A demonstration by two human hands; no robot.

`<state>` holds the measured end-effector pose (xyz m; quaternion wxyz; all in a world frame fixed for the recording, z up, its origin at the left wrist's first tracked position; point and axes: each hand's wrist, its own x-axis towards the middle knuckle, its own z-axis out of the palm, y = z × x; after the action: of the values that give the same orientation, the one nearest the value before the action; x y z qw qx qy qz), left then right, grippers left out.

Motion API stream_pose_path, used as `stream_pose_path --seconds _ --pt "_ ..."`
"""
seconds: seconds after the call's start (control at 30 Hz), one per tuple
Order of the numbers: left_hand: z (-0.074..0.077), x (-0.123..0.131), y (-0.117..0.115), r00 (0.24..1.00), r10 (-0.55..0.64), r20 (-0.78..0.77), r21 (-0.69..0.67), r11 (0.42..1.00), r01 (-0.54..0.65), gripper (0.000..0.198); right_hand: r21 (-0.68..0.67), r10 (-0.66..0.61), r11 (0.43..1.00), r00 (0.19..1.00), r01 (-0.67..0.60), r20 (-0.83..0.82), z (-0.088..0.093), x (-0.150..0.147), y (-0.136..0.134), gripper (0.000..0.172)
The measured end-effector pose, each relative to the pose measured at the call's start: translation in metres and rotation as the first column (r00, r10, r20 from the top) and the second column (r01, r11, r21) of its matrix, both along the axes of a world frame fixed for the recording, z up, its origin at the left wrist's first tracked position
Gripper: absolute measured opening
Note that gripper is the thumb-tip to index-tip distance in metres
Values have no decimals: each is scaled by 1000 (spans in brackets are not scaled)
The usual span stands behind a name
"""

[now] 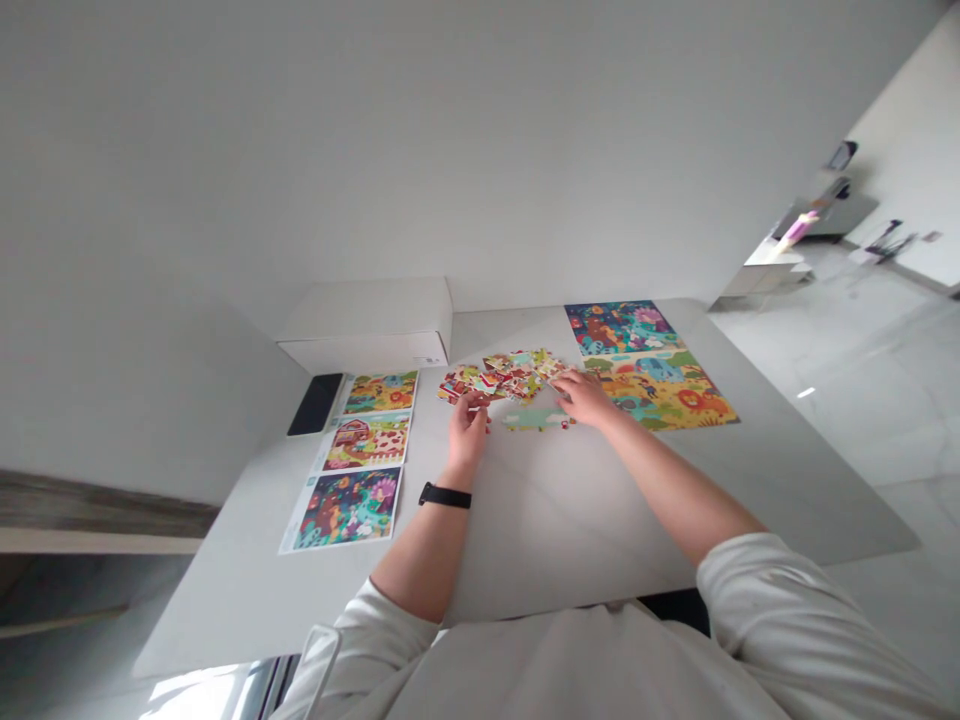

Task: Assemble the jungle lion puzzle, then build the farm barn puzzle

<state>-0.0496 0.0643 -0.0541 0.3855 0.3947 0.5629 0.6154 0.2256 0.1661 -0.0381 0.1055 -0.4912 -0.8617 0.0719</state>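
Observation:
A loose heap of colourful jigsaw puzzle pieces lies on the white table. Just in front of it is a joined strip of puzzle with pale green and sky blue on it. My left hand, with a black band on the wrist, is at the heap's front left edge. Its fingers are curled together around a small reddish puzzle piece, partly hidden by them. At the right end of the heap and strip, my right hand reaches in with its fingers stretched and apart, fingertips close to the pieces.
Two assembled puzzles, one dark and one yellow with animals, lie at the right. On the left are a printed sheet with three pictures and a black phone. A white box stands against the wall.

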Motion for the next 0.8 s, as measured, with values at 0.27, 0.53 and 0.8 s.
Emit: stream_pose_path --seconds 0.27,0.53,0.8 --pt "1 -2 -3 999 -11 -46 -12 1000 10 35 -22 -162 986 986 163 42 7 13 25 46" --pt "3 -2 -4 999 -19 -47 -11 1000 19 33 -59 -194 977 969 205 150 17 -10 46 50" --pt "2 -1 -2 998 -33 -52 -37 999 32 29 -115 -227 960 952 254 207 28 -22 82 53"
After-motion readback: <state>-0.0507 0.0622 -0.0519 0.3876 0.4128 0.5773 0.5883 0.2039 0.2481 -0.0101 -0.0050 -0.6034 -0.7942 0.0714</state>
